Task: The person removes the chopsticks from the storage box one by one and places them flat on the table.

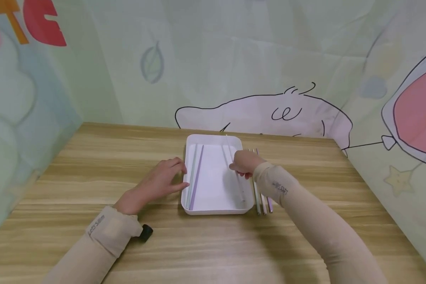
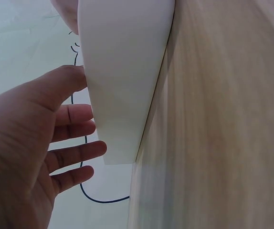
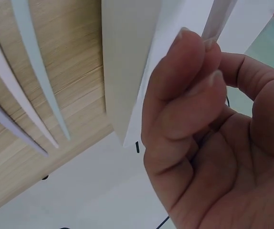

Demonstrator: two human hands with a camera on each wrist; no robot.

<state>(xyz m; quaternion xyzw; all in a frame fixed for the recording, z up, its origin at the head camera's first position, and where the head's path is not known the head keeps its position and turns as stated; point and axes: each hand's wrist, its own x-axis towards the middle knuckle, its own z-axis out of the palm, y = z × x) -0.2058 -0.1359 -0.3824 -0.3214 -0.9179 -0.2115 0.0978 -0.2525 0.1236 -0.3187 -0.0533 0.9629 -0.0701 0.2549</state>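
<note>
A white rectangular tray [image 1: 213,212] lies on the table. Inside it, along the left wall, a pale green chopstick [image 1: 191,177] and a purple chopstick [image 1: 197,177] lie close together. My right hand [image 1: 247,161] is over the tray's right side and pinches a pale pinkish chopstick [image 1: 241,190] between thumb and fingers. That chopstick slants, its thicker end toward me, low over the tray floor. At the left rim, my left hand [image 1: 163,177] touches the tray with its fingertips and thumb, fingers loosely spread; the left wrist view shows them along the outer wall [image 2: 122,81].
Just right of the tray, several chopsticks lie on the wooden table [image 1: 156,244]: a green one [image 3: 36,57], a pinkish one [image 3: 13,71] and a purple one [image 3: 13,121]. A cartoon-printed backdrop [image 1: 213,59] stands behind the table and along its sides.
</note>
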